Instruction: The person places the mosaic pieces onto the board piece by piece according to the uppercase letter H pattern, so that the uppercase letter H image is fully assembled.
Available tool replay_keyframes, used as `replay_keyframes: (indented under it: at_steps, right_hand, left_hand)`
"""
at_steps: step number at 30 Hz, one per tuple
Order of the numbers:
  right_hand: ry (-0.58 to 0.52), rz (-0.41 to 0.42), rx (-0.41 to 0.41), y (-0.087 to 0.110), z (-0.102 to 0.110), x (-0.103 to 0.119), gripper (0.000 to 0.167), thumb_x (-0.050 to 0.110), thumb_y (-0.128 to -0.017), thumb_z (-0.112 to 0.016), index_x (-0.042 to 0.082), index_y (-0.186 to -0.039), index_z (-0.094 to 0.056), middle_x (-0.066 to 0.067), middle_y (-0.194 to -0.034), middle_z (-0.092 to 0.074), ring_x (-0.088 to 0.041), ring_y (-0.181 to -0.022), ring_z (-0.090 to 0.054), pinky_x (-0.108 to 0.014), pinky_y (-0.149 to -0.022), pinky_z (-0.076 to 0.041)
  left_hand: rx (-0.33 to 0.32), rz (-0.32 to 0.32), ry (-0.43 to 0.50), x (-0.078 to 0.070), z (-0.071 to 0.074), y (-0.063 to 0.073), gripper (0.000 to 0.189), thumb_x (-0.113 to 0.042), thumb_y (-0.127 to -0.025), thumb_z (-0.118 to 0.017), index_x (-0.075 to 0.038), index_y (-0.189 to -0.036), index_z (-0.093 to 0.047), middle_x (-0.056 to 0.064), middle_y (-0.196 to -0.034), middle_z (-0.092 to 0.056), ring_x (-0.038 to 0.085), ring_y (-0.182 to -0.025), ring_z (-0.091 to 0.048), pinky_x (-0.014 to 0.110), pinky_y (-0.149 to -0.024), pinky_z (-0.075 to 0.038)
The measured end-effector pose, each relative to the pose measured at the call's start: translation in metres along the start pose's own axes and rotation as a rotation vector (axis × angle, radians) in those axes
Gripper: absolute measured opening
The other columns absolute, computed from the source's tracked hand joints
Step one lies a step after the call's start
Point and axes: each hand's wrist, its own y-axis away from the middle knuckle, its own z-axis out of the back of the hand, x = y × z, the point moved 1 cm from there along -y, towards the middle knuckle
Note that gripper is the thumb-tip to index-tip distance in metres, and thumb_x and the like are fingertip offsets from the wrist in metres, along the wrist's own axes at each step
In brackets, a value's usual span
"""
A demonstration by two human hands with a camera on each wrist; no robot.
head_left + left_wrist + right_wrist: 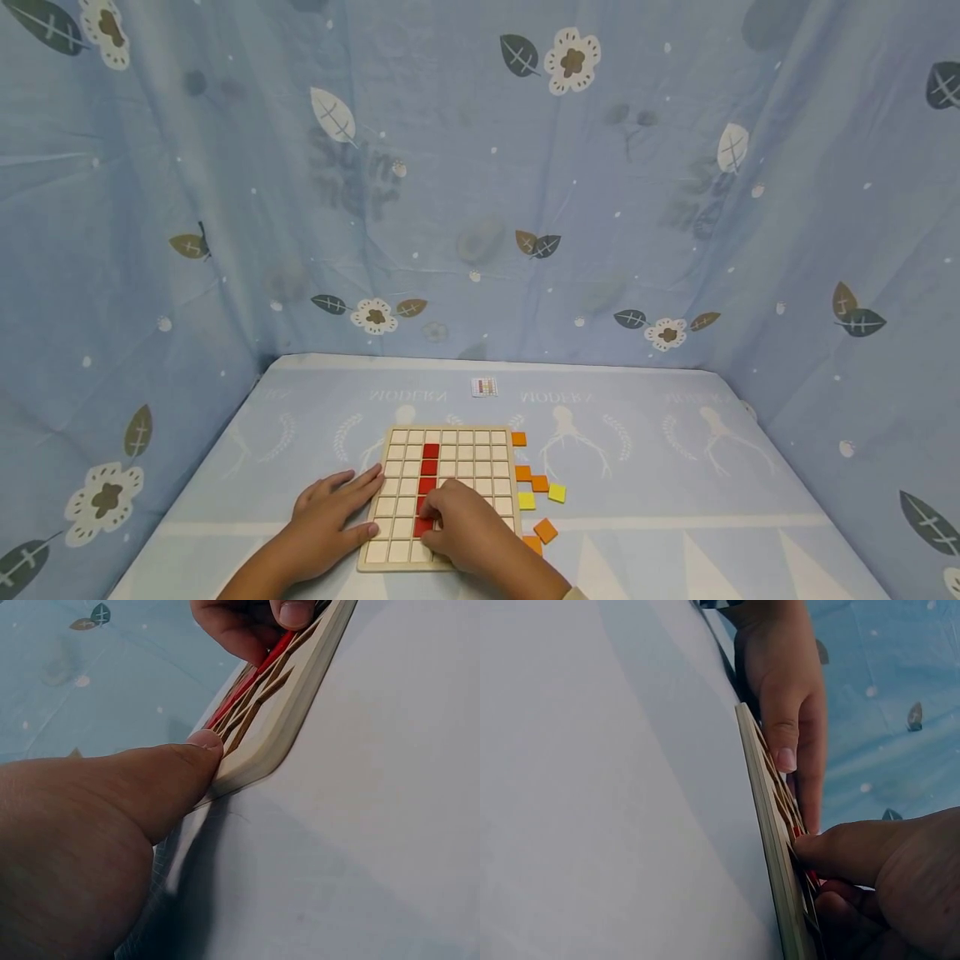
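A wooden grid board (399,552) lies on the table, with several red square tiles (430,467) in one column of its cells. My left hand (324,518) rests on the board's left edge, fingers extended; its thumb (184,761) touches the near left part of the frame. Over the board, my right hand (471,527) has its thumb and index finger bent about the lowest red tile (422,527), pinching it at its cell. The right thumb (836,851) meets the red in the right wrist view. My right fingers cover part of the column and the cells beside it.
Along the board's right side lie several loose orange tiles (546,531) and two yellow tiles (557,493). A small printed card (484,387) lies beyond the board on the patterned tablecloth (637,442). A blue floral curtain (465,183) encloses the back and sides.
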Motion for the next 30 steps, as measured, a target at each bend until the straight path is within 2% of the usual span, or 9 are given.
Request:
replay_keyframes:
  at_steps: [3, 6, 10, 13, 18, 25, 30]
  right_hand:
    - [-0.041, 0.009, -0.003, 0.001, 0.004, 0.000, 0.014, 0.025, -0.086, -0.088, 0.021, -0.094, -0.077, 0.014, -0.080, -0.053, -0.001, -0.070, -0.048, -0.020, -0.065, -0.045]
    - [-0.143, 0.016, 0.006, 0.001, 0.011, -0.007, 0.013, 0.024, -0.087, -0.086, 0.021, -0.096, -0.076, 0.015, -0.081, -0.058, -0.001, -0.072, -0.052, -0.020, -0.067, -0.048]
    - [-0.252, 0.009, -0.023, 0.003, 0.035, -0.031, 0.013, 0.023, -0.092, -0.082, 0.019, -0.103, -0.075, 0.016, -0.088, -0.064, -0.003, -0.079, -0.059, -0.023, -0.072, -0.051]
    - [-0.227, -0.016, -0.076, 0.008, 0.056, -0.055, 0.016, 0.021, -0.094, -0.079, 0.015, -0.109, -0.074, 0.011, -0.093, -0.066, -0.007, -0.084, -0.060, -0.028, -0.073, -0.052]
    - [-0.152, -0.121, -0.121, 0.021, 0.079, -0.094, 0.018, 0.020, -0.093, -0.080, 0.014, -0.108, -0.073, 0.006, -0.094, -0.065, -0.013, -0.085, -0.058, -0.033, -0.074, -0.051]
    - [-0.103, -0.284, -0.167, 0.040, 0.087, -0.130, 0.023, 0.022, -0.086, -0.087, 0.018, -0.104, -0.073, 0.004, -0.093, -0.063, -0.015, -0.084, -0.055, -0.035, -0.076, -0.049]
    - [-0.092, -0.384, -0.133, 0.049, 0.090, -0.146, 0.028, 0.027, -0.082, -0.090, 0.018, -0.101, -0.071, 0.001, -0.092, -0.059, -0.018, -0.086, -0.053, -0.038, -0.079, -0.047]
  left_hand:
    - [0.001, 0.003, 0.001, -0.001, 0.001, 0.000, 0.078, -0.059, -0.092, -0.072, -0.030, -0.159, -0.047, -0.015, -0.169, -0.034, 0.039, -0.156, -0.025, 0.068, -0.117, -0.005]
    - [0.001, 0.008, 0.000, -0.001, 0.001, 0.000, 0.078, -0.059, -0.091, -0.072, -0.030, -0.159, -0.047, -0.015, -0.169, -0.034, 0.039, -0.156, -0.024, 0.069, -0.117, -0.005]
    - [0.005, 0.013, -0.001, -0.002, 0.000, -0.001, 0.077, -0.057, -0.092, -0.073, -0.029, -0.159, -0.047, -0.014, -0.169, -0.034, 0.039, -0.156, -0.024, 0.069, -0.117, -0.005]
    - [0.014, 0.012, 0.009, -0.003, 0.000, -0.002, 0.077, -0.057, -0.092, -0.073, -0.029, -0.159, -0.047, -0.015, -0.170, -0.033, 0.040, -0.156, -0.023, 0.069, -0.117, -0.004]
    - [0.025, 0.011, 0.004, -0.001, -0.001, -0.004, 0.077, -0.058, -0.092, -0.073, -0.031, -0.159, -0.047, -0.016, -0.170, -0.032, 0.040, -0.157, -0.022, 0.070, -0.116, -0.005]
    - [0.005, 0.005, -0.015, 0.002, 0.002, -0.001, 0.078, -0.058, -0.091, -0.073, -0.030, -0.159, -0.047, -0.014, -0.170, -0.034, 0.040, -0.156, -0.025, 0.070, -0.116, -0.007]
    - [0.007, 0.004, 0.006, 0.002, -0.002, -0.003, 0.076, -0.057, -0.092, -0.073, -0.029, -0.159, -0.048, -0.014, -0.170, -0.034, 0.040, -0.156, -0.024, 0.070, -0.116, -0.006]
